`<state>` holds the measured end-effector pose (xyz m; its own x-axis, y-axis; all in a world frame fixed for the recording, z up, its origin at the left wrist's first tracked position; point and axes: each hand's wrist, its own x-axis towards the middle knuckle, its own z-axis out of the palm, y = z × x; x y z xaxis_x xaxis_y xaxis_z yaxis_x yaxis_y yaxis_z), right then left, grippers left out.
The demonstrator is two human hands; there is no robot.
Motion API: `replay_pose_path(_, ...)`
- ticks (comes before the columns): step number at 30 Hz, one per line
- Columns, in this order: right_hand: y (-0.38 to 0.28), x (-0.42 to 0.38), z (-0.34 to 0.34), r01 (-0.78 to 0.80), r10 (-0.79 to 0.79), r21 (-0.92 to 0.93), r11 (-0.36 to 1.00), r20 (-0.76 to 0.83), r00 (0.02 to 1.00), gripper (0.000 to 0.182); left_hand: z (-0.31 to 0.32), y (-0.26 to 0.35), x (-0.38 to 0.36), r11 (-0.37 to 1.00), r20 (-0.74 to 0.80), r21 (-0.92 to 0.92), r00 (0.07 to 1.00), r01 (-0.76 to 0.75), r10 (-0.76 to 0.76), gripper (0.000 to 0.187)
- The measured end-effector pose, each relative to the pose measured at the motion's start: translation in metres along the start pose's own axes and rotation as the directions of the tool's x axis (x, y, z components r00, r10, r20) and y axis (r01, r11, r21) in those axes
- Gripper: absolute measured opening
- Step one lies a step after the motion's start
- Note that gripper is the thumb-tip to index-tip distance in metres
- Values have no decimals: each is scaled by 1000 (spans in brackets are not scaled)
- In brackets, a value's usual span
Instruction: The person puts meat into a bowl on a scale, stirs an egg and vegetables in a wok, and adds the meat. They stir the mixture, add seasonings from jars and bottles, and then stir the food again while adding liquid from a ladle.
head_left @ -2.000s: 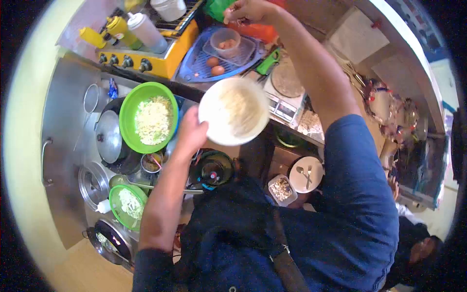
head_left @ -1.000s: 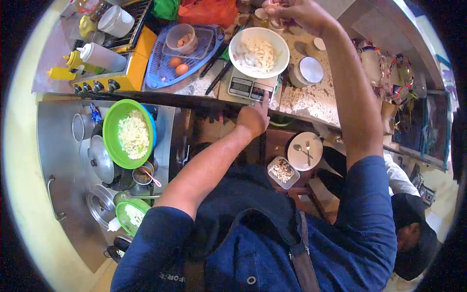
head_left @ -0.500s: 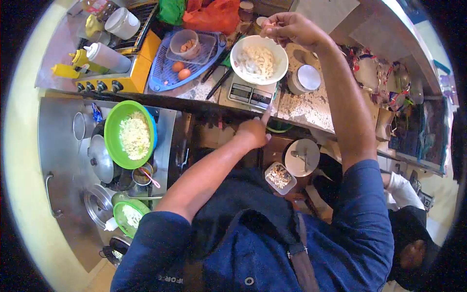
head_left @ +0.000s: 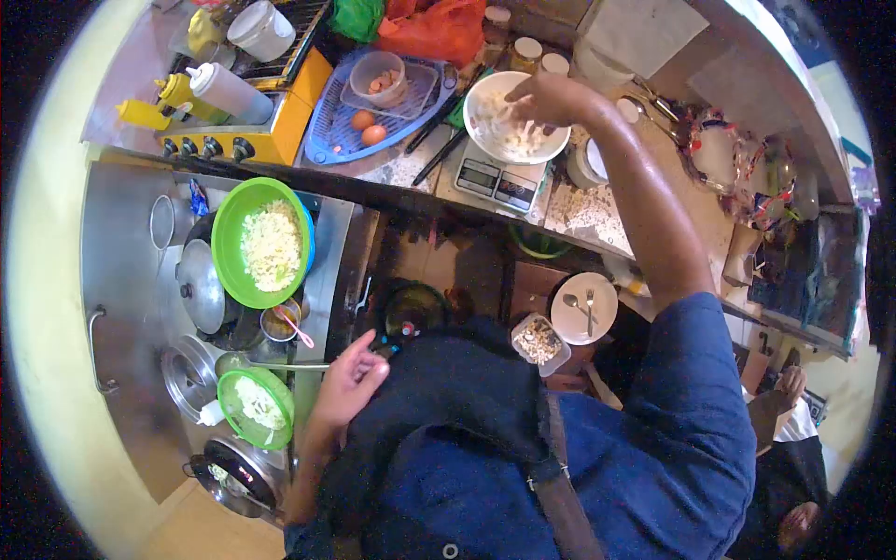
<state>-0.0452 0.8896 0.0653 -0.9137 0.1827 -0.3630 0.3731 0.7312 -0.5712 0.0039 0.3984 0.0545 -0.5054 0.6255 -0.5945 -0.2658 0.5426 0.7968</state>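
A white bowl (head_left: 474, 130) with pale food pieces in it stands on a kitchen scale (head_left: 497, 183) at the counter's edge. My right hand (head_left: 553, 101) reaches over the bowl's right side, fingers pointing down into it; whether they hold anything is hidden. Low in front of my body, my left hand (head_left: 353, 378) is raised with fingers apart and nothing in it. Right of the scale stands a white-lidded tub (head_left: 588, 164). On a blue tray (head_left: 327, 114) lie two brown eggs (head_left: 373, 135) and a clear container (head_left: 378, 78).
To the left, a green bowl (head_left: 227, 245) of chopped food stands beside a lidded pot (head_left: 200, 287). A smaller green basin (head_left: 245, 428) and a pan (head_left: 229, 479) are below. A plate (head_left: 569, 322) with cutlery is at centre right. Another person (head_left: 793, 457) is at lower right.
My left hand has drawn back from the scale towards my body and opened. My right hand has lowered from above the bowl's rim into the bowl. The camera view has shifted slightly.
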Motion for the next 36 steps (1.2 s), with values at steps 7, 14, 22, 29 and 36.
replay_pose_path(7,29,33,2,178,-228,-393,902,-84,970,24,-5,-11,-37,983,-148,-171,985,58,-84,53)
replay_pose_path(14,8,37,2,44,-107,-482,875,-105,989,16,-17,-30,-51,966,-195,-256,976,39,-91,53)
replay_pose_path(22,-91,187,64,290,-422,-496,819,-176,889,24,-15,-39,-61,974,-282,-202,946,103,-159,51)
replay_pose_path(29,-94,292,115,268,-291,-536,801,43,956,28,6,-53,-98,935,-446,-326,849,143,-285,49)
replay_pose_path(36,-96,294,109,424,-449,-776,467,206,870,28,6,-72,-108,941,-504,-325,824,97,-259,47)
